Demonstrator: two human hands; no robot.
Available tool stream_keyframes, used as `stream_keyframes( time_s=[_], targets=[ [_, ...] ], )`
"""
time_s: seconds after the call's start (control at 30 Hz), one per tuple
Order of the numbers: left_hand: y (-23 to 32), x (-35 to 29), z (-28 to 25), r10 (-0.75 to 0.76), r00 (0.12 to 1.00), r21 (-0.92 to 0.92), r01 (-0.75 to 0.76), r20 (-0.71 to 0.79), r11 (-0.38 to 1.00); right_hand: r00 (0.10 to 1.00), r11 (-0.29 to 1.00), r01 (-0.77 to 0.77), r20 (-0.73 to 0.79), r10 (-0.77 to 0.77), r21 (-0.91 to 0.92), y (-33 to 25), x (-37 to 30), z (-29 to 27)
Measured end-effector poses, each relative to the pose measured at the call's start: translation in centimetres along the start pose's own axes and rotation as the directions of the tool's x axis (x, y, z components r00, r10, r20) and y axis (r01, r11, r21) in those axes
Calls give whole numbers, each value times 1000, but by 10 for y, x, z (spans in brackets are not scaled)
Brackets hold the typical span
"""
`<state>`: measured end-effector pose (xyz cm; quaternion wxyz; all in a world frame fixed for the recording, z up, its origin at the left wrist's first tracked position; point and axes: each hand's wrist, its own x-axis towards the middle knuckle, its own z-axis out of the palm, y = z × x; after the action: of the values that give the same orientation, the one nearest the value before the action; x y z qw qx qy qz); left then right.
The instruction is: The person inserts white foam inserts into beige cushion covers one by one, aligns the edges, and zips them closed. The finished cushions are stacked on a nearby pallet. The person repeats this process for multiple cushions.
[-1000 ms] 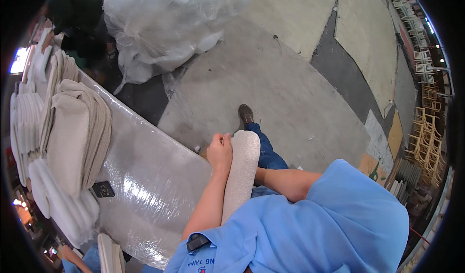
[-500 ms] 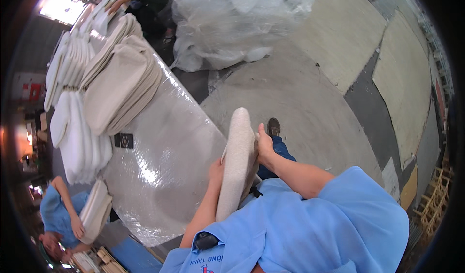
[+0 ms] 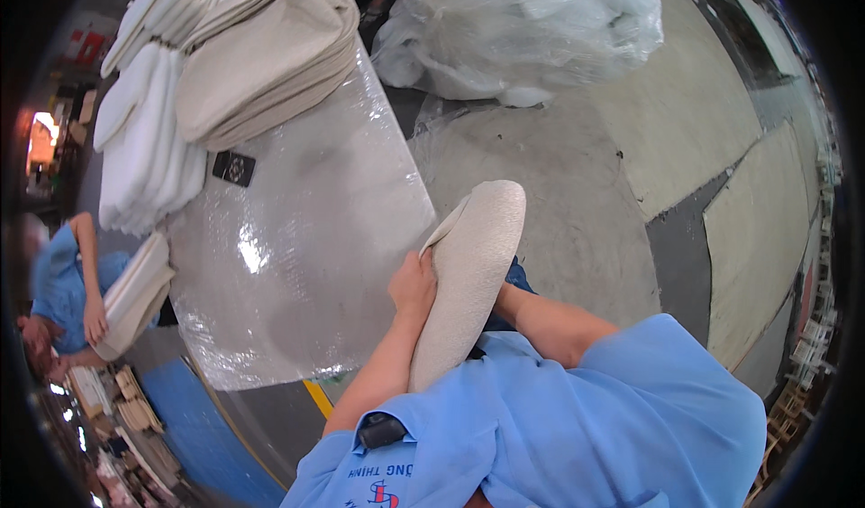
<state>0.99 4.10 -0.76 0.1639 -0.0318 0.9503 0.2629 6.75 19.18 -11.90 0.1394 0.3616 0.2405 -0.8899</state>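
A beige fabric-covered cushion (image 3: pixel 476 265), long and rounded at its far end, is held upright against my front. My left hand (image 3: pixel 414 284) is closed on the open edge of its cover, along the left side. Behind the cushion's right side goes my right hand; only the wrist and forearm (image 3: pixel 554 326) show, and its fingers are hidden. To the left, a plastic-wrapped table (image 3: pixel 315 237) carries a stack of beige covers (image 3: pixel 270 66), several white cushion pads (image 3: pixel 149 147) and a dark phone-like object (image 3: pixel 233 168).
A big bundle wrapped in clear plastic (image 3: pixel 523 30) stands on the floor beyond the table. At the left, a co-worker in a blue shirt (image 3: pixel 59 274) holds a beige cushion (image 3: pixel 135 301). Flat sheets (image 3: pixel 757 237) lie on the floor at right, near wooden frames (image 3: pixel 797 400).
The cushion has turned so its broad face shows, its tip shifting right. My right hand has gone behind it. The view has swung, moving the table's contents upward.
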Motion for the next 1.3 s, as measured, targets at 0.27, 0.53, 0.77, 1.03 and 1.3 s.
stream_keyframes(
  time_s=[0.27,0.53,0.77,1.03,1.3],
  targets=[
    [-1,9,-19,63,998,-29,-62,7,998,982,974,-172,108,156,150,-6,-7,13],
    [-75,-43,-63,-9,962,-191,62,271,980,983,884,-182,-105,151,-430,-52,-45,34],
    [-109,-88,-59,-211,933,-175,269,292,947,992,189,30,52,111,-982,-244,-8,156],
    [-94,-107,-66,-340,920,-234,381,196,894,835,-665,166,-255,487,-728,-205,53,181],
    [-104,-111,-46,-504,861,-40,507,62,861,883,-726,465,198,426,-507,-185,45,157]
  ],
)
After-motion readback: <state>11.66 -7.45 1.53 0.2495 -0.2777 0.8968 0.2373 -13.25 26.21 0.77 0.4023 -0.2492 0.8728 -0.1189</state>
